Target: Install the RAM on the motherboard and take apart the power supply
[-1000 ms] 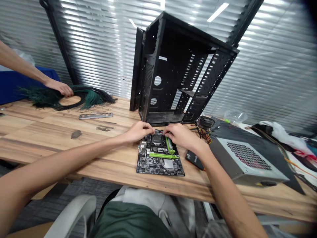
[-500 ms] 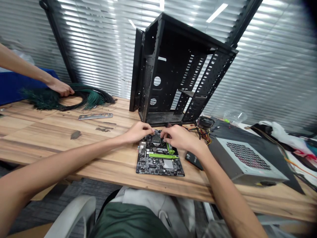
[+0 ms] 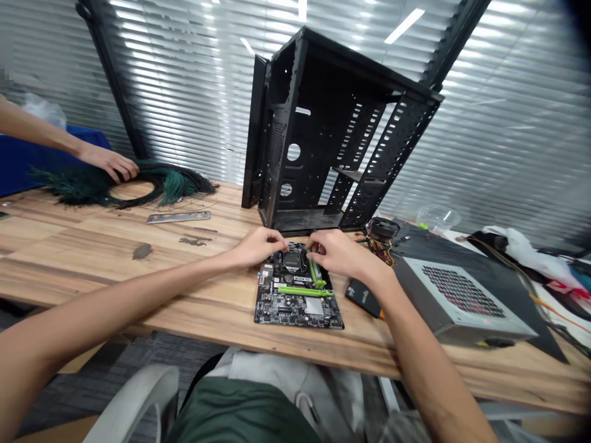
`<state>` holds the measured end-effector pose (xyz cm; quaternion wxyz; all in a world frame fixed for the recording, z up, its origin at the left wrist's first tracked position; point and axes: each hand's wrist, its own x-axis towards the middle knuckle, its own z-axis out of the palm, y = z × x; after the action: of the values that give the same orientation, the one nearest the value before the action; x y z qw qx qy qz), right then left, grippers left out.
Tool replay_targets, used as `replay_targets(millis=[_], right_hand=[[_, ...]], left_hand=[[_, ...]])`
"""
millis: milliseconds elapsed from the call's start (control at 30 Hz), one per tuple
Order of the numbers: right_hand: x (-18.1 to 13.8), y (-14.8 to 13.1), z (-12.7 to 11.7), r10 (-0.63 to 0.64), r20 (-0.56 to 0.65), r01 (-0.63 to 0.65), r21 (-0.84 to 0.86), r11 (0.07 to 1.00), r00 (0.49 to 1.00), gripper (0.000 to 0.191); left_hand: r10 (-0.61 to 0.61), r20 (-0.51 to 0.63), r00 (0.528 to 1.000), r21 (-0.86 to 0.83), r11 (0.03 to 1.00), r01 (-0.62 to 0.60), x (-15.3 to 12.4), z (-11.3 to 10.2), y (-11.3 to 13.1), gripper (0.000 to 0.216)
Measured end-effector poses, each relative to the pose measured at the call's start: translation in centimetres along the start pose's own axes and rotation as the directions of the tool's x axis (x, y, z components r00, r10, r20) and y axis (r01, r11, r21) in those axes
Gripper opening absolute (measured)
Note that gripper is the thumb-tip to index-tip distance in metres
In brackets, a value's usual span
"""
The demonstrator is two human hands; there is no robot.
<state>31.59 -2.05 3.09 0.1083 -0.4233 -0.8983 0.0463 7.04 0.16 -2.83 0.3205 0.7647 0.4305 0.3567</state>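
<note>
A black motherboard (image 3: 298, 301) with green slots lies flat near the front edge of the wooden table (image 3: 92, 246). My left hand (image 3: 255, 245) rests curled on its far left corner, fingertips beside the processor socket (image 3: 292, 261). My right hand (image 3: 337, 252) hovers over the far right side by the green memory slots (image 3: 316, 272), fingers bent and pinched together; whatever is between them is too small to make out. Right behind the board stands an open black computer case (image 3: 332, 135).
A grey power supply (image 3: 457, 301) lies right of the board, with a small black drive (image 3: 364, 297) between them. A fan and cables lie behind. At far left another person's hand (image 3: 108, 163) rests on a bundle of dark green wires (image 3: 138, 184); a metal plate (image 3: 178, 216) lies nearby.
My right hand has shifted slightly along the board's far right edge, its fingers working near the memory slots. My left hand stays put. The other person's hand moved a little on the wire bundle.
</note>
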Motion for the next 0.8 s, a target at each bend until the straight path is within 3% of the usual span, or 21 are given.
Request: replay_targets(millis=[100, 333, 467, 600, 700, 800], right_hand=[[0.0, 0.0, -0.2, -0.007, -0.025, 0.007, 0.001, 1.000, 1.000, 0.014], [0.6, 0.1, 0.8, -0.058, 0.051, 0.053, 0.109, 0.993, 0.997, 0.019], [0.3, 0.3, 0.0, -0.032, 0.002, 0.032, 0.131, 0.991, 0.999, 0.014], [-0.8, 2.5, -1.6, 0.052, 0.030, -0.055, 0.113, 0.992, 0.998, 0.023], [-1.3, 4.7, -1.7, 0.035, 0.101, -0.046, 0.110, 0.993, 0.994, 0.037], [-0.9, 5.9, -0.9, 0.046, 0.112, -0.057, 0.096, 0.994, 0.993, 0.027]], left_hand=[[0.008, 0.005, 1.000, 0.010, 1.000, -0.008, -0.1, 0.0, 0.2, 0.036], [0.027, 0.003, 1.000, 0.030, 0.999, -0.027, -0.2, -0.1, 0.5, 0.036], [0.025, 0.005, 1.000, 0.079, 0.997, -0.025, -0.4, -0.4, 1.0, 0.036], [0.032, 0.000, 0.999, 0.108, 0.994, -0.032, -0.6, -0.6, 1.3, 0.037], [0.030, -0.015, 0.999, 0.114, 0.993, -0.028, -0.7, -0.8, 1.4, 0.039], [0.041, -0.010, 0.999, 0.135, 0.990, -0.039, -0.7, -0.9, 1.7, 0.039]])
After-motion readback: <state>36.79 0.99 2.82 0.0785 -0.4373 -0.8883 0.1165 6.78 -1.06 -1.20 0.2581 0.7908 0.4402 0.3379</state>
